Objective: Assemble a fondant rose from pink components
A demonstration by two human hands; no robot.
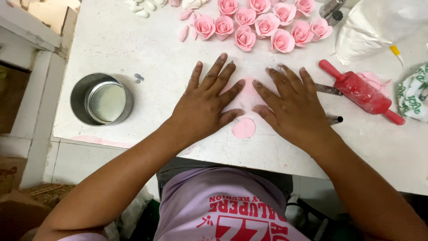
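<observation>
Your left hand [203,105] and right hand [292,107] lie flat, fingers spread, gripping nothing, pressing the pink dough sheet [246,96] between them on the desk [125,44]; a small pink disc [244,128] sits just below.

We see the white worktable [133,49] bearing everything. At centre lies the flat pink sheet of paste [244,96], the left hand [203,107] at its nine o'clock, the right hand [294,109] at three, both touching it. The small pink paste disc [244,128] sits at six, the pink paste roses [263,22] at twelve. The round metal tin [100,99] lies far at nine, the red plastic rolling pin [360,91] at three.
</observation>
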